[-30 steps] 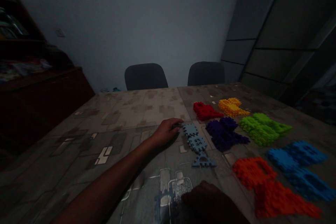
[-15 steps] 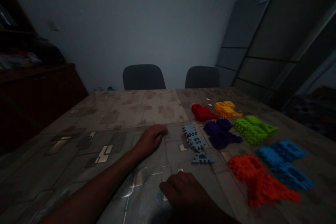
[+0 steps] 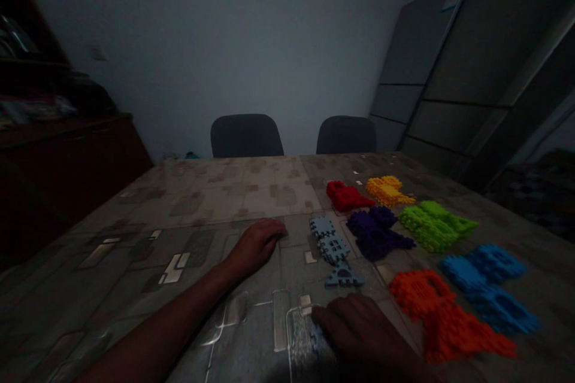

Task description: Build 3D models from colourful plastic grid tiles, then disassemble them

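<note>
My left hand (image 3: pixel 258 240) lies palm-down on the table, fingers loosely stretched to the right, holding nothing. My right hand (image 3: pixel 359 329) is low in the view, fingers curled down. Beneath and left of its fingertips shows the edge of a grey toothed interlocking block (image 3: pixel 315 338); most of it is hidden and dark. Between the hands and the coloured piles lie grey interlocking blocks in a column: a flat square (image 3: pixel 322 226), a piece with a window grid (image 3: pixel 333 248) and a piece with an arch (image 3: pixel 345 275).
Interlocking blocks sit in colour piles on the right: red (image 3: pixel 345 196), yellow (image 3: pixel 387 190), purple (image 3: pixel 376 232), green (image 3: pixel 435 226), blue (image 3: pixel 489 284) and orange (image 3: pixel 449 311). Two chairs (image 3: pixel 246 135) stand beyond the patterned table (image 3: pixel 242 185). A dark cabinet (image 3: pixel 76 161) is at left.
My right hand has slid to the right over the table, and the grey block at its fingertips has shifted with it. My left hand has stayed in place. The view tilts slightly.
</note>
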Motion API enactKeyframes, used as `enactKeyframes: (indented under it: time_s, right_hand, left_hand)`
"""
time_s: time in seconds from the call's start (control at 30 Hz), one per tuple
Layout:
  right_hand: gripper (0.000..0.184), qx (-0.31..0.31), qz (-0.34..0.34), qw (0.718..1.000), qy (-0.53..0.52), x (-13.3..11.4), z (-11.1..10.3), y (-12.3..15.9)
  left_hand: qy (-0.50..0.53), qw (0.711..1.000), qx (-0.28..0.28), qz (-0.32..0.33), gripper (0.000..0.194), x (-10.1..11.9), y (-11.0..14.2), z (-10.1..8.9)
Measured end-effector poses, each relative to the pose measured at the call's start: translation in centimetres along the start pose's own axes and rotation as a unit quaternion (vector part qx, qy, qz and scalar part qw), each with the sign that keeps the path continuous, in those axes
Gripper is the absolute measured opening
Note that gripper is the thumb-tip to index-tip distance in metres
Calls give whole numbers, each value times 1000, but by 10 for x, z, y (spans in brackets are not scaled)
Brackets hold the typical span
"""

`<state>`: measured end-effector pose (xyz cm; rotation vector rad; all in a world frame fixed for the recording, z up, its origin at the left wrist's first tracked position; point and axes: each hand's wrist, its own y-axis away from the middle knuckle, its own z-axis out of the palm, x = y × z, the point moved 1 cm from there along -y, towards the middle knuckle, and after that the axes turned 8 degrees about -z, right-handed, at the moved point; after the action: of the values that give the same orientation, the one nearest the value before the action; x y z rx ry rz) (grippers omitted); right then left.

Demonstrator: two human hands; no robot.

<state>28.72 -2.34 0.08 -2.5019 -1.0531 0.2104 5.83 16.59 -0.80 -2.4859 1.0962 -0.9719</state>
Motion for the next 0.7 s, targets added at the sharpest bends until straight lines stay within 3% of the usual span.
enactKeyframes:
  time_s: [0.17,0.3,0.57,0.7]
  right_hand:
    - [58,-18,25,999,13,9,-31,10]
    - [49,-34,26,999,15,6,-32,11]
    - [70,-39,79,996,29,12,-37,14]
    - [61,-40,96,994,32,10,-36,20]
  left_hand:
    - [0,1000,5,11,28,-1,0,0]
    - [-5,1000,8,15,28,-1,0,1]
    - [-10,1000,4,22,30,0,0,1]
    - [-9,1000,2,27,30,-2,1,1]
